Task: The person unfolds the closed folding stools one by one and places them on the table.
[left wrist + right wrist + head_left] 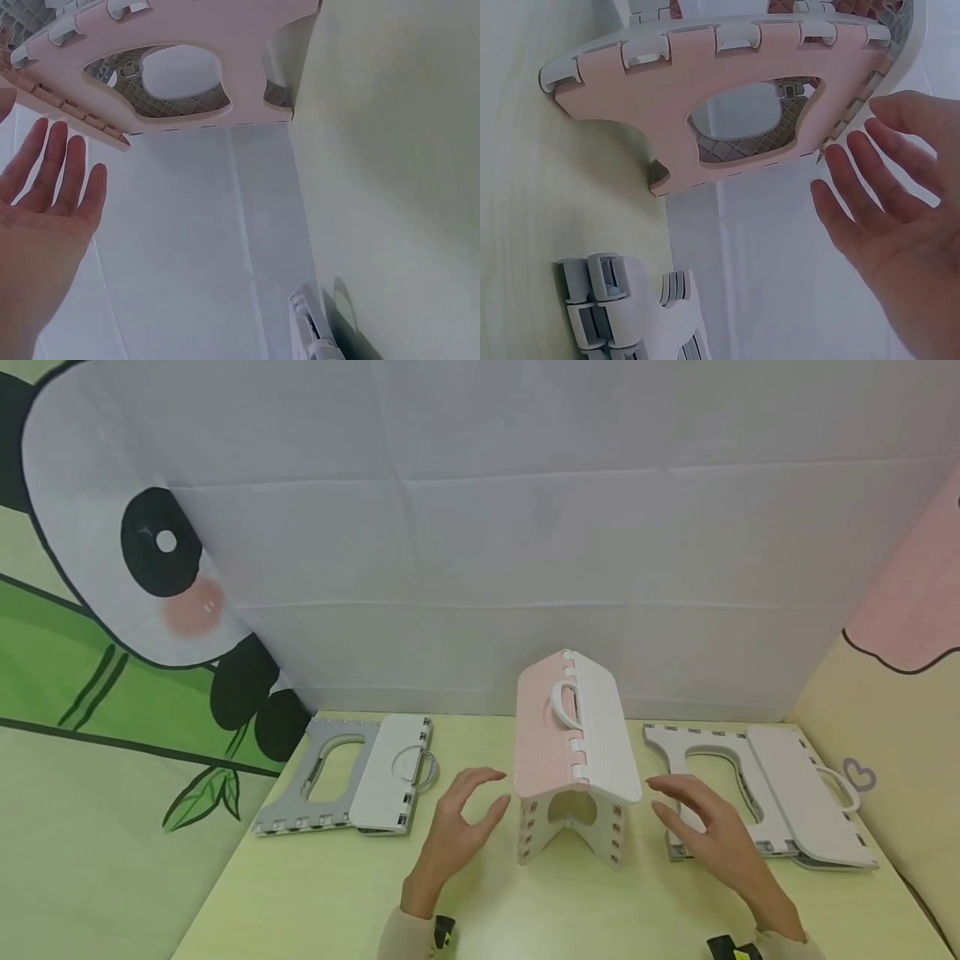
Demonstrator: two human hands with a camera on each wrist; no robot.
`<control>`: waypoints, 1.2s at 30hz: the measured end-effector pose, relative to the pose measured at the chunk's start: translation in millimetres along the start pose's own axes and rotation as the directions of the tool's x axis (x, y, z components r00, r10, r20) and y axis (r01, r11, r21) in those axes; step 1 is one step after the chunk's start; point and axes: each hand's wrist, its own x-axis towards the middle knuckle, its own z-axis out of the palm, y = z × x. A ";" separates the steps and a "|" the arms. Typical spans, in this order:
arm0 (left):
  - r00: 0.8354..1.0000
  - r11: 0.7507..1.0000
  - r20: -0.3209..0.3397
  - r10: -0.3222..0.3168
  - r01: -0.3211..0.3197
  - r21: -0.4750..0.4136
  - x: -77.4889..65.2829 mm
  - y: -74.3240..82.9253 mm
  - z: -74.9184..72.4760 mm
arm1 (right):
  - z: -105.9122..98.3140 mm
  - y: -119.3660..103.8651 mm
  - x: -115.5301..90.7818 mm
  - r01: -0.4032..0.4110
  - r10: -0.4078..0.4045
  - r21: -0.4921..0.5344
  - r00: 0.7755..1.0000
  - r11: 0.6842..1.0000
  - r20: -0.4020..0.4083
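A pink and white folding step stool [540, 727] stands partly folded on the table, its top peaked like a roof with a white carry handle [559, 705] along the ridge. My left hand [457, 822] hovers just left of it, thumb and fingers spread apart and holding nothing. On the other side my right hand [708, 827] is held likewise, fingers loosely bent toward the white panel. Both wrist views show the pink legs of the stool [251, 45] with an oval cut-out, and the fingertips of each hand [907, 217] near the edge of its top.
A grey and white folded stool [386, 777] lies flat on the left of the table [480, 902]. Another white folded stool [798, 793] lies at the right, partly behind my right hand. Behind the table hangs a pale cloth [465, 543] with cartoon prints.
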 end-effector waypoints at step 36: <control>0.992 0.990 0.044 0.120 -0.116 -0.084 34.8 33.1 10.2 | -1.8 -36.3 28.9 0.057 -0.057 -0.015 0.998 0.998 -0.011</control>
